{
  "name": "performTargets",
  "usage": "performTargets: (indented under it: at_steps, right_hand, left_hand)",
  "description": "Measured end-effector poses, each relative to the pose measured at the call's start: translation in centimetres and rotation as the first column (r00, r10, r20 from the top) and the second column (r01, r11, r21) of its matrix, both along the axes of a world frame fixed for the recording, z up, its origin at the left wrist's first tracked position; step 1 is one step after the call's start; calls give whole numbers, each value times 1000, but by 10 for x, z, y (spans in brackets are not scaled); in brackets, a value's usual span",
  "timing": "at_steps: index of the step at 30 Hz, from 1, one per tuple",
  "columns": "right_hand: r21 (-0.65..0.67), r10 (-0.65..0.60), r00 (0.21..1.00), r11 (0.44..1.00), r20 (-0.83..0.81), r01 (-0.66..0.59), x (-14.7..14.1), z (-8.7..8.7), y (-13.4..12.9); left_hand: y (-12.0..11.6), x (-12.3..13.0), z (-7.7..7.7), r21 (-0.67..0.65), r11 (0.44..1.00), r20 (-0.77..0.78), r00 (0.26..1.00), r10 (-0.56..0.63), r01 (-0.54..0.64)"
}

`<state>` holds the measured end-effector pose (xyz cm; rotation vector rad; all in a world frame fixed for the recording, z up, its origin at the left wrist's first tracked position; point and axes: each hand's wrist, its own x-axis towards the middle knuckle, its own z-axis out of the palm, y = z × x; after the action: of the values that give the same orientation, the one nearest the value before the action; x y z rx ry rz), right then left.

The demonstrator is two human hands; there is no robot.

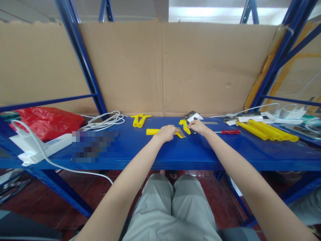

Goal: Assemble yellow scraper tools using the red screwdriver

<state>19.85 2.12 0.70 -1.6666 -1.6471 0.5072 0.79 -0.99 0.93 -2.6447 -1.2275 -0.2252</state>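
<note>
My left hand [166, 133] is closed around a yellow tube-handled tool [152, 132] lying low over the blue tabletop. A flat, greyish metal blade [180, 133] with yellow edging sticks out past its fingers on the right. Just right of the blade, my right hand [198, 127] pinches the edge of a yellow angular plastic piece [185, 126]; its fingertips partly hide the contact. A red-handled screwdriver [230, 132] lies right of that hand, its shaft pointing toward the hand. Behind the yellow piece is a black-and-white package [193, 116].
Two yellow T-shaped handles [141, 121] lie at the back left. Several yellow tubes [271, 131] lie on the right. A white power strip [54, 145], coiled white cable [110, 120] and red bag [50, 122] occupy the left. Cardboard [200, 67] walls the back.
</note>
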Motion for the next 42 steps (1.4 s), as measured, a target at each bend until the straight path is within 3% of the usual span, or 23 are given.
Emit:
performTargets:
  at_steps: [17,24,29,35,38,42]
  right_hand:
    - [-81,13,997,997,-72,-19,-6,6,-9]
    - [-181,111,966,971,-235,-156,-9,5,-10]
    - [-58,159,935,981,-316,-186,-6,4,-5]
    - [110,100,889,992,-446,-56,0,6,2]
    - [132,83,890,991,-448,-26,1,9,1]
    - [110,130,887,990,-442,-90,1,12,-4]
  left_hand:
    - [-2,3,0,-15,1000,-33,999,15,-15]
    - [-1,3,-1,-9,1000,-38,999,5,-5]
    - [0,2,-2,71,997,4,1000,3,-4]
    - [-1,2,1,160,987,58,998,10,-19]
    - [-2,3,2,209,978,81,997,-7,-10]
    - [-2,3,2,270,963,104,994,-21,-8]
